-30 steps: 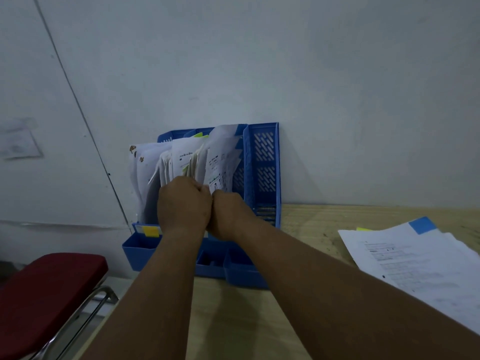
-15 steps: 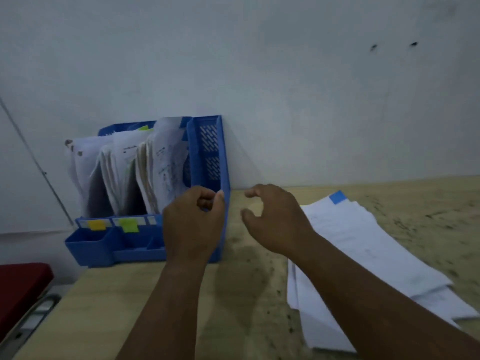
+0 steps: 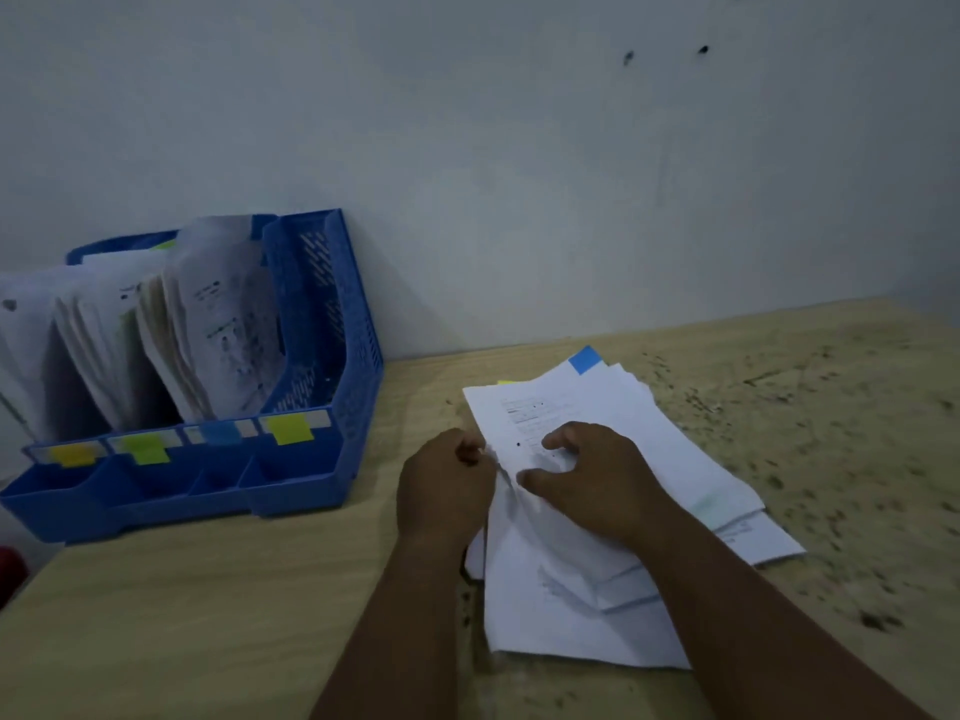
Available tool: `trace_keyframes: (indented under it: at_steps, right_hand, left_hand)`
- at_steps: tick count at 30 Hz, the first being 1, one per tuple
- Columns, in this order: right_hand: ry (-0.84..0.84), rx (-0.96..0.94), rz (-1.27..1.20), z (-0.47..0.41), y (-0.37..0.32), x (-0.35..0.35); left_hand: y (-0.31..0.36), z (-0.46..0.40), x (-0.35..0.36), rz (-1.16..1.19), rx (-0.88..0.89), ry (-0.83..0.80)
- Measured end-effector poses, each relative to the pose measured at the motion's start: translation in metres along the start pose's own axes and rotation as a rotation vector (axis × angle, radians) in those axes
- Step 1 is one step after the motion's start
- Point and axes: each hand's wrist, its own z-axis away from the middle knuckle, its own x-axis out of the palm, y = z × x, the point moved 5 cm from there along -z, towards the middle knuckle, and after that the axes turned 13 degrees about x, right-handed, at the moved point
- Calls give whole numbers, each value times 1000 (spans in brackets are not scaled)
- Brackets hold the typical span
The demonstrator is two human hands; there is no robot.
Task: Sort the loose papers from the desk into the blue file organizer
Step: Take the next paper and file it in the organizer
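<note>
A stack of loose white papers [image 3: 639,423] lies on the wooden desk, right of centre, with a blue tab [image 3: 586,360] at its far corner. My right hand [image 3: 597,480] rests on the top sheet with curled fingers that crumple it. My left hand [image 3: 447,485] pinches the left edge of that sheet. The blue file organizer [image 3: 332,324] stands against the wall at the left. Several of its slots hold upright papers [image 3: 218,324], and yellow, green and blue labels [image 3: 285,427] sit along its front.
The wooden desk [image 3: 208,605] is speckled with dark marks on its right side. A pale wall rises right behind the desk and the organizer. A red object [image 3: 8,569] shows at the far left edge, below the desk level.
Both hands left the organizer and moved right onto the paper stack. My view swung right with them. The right hand now presses the top sheet and the left hand pinches its edge.
</note>
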Motion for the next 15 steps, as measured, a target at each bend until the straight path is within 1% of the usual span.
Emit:
trace_keyframes:
  at_steps: [2,5,9,15]
  right_hand:
    - [-30,-35,45,-2,1,2]
    - [-48,-64,105,0,-1,4]
    - [-32,-98,134,5,-6,7]
    - [17,-116,159,9,-9,7]
  left_hand:
    - [-6,-3,0,-32,21,5]
    - [-10,-6,5,-24,62,-31]
    - [-13,-6,9,21,78,-28]
    - [-12,-4,9,-3,90,-39]
